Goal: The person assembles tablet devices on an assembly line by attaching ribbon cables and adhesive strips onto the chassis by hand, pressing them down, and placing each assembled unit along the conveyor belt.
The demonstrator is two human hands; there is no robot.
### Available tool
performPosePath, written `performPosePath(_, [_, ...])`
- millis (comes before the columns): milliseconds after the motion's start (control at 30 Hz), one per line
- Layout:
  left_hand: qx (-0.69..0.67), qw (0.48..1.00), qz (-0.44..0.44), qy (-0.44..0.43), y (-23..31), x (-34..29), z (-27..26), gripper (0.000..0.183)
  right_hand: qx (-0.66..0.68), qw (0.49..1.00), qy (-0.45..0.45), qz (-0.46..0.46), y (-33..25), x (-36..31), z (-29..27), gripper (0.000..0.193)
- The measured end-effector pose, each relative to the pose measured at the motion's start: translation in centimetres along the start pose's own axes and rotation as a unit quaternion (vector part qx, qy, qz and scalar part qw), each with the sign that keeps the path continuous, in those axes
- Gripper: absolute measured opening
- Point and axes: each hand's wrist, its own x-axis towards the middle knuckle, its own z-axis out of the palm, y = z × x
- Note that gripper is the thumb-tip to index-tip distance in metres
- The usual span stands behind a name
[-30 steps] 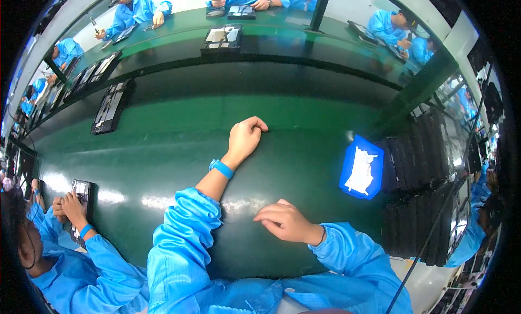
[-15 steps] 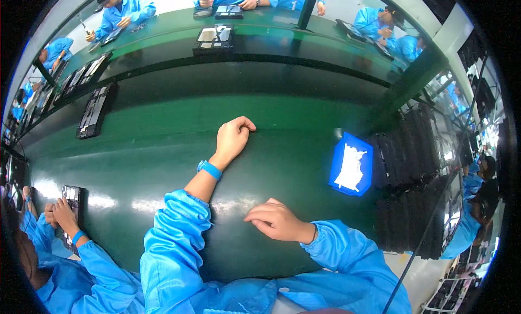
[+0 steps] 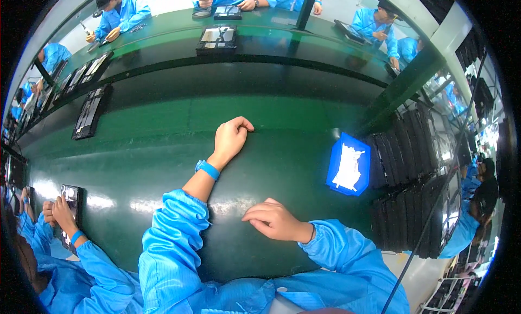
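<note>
My left hand [image 3: 230,138] rests on the green tabletop [image 3: 287,167] near its middle, its fingers loosely curled in, with no object visible in it. A blue band [image 3: 208,169] circles my left wrist. Closer to me, my right hand [image 3: 274,220] lies on the same surface with its fingers bent and close together, also with nothing visible in it. The undersides of both hands are hidden. To the right of my hands stands a blue bin [image 3: 331,175] holding a heap of small white pieces [image 3: 349,167].
Stacked black trays [image 3: 404,216] stand at the right, behind a dark cable [image 3: 418,243]. A co-worker's hands [image 3: 61,213] work on a black device [image 3: 73,197] at the left. Black trays [image 3: 91,112] sit farther back. Other people in blue sit across the bench.
My hands keep their pose and hold nothing visible. The view has shifted slightly. Across the bench at the right, a person's arm has come down toward a device.
</note>
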Motion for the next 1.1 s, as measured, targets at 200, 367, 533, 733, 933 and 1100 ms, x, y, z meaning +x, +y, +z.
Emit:
performPosePath(200, [-0.004,1.000,-0.004,-0.004,-0.09,0.03,-0.06,0.022,0.000,1.000,-0.003,-0.003,0.12,0.00,0.08,0.016])
performPosePath(367, [-0.004,1.000,0.008,0.011,-0.28,0.01,0.27,0.022,-0.003,1.000,0.002,-0.006,0.06,0.04,0.09,0.015])
performPosePath(533, [-0.009,1.000,0.016,0.017,-0.63,0.07,0.14,0.021,-0.001,1.000,0.006,-0.012,-0.30,0.32,0.00,0.015])
performPosePath(733, [-0.007,0.999,0.033,0.024,-0.50,-0.07,-0.19,0.022,-0.004,1.000,0.007,-0.013,-0.22,0.23,0.32,0.015])
performPosePath(933, [-0.002,1.000,0.016,0.010,-0.09,-0.36,-0.62,0.021,-0.008,1.000,0.013,-0.018,-0.41,0.17,0.54,0.014])
performPosePath(1100, [0.000,0.999,0.041,0.026,-0.29,0.10,0.02,0.020,-0.013,0.999,0.039,-0.013,0.09,0.12,0.63,0.015])
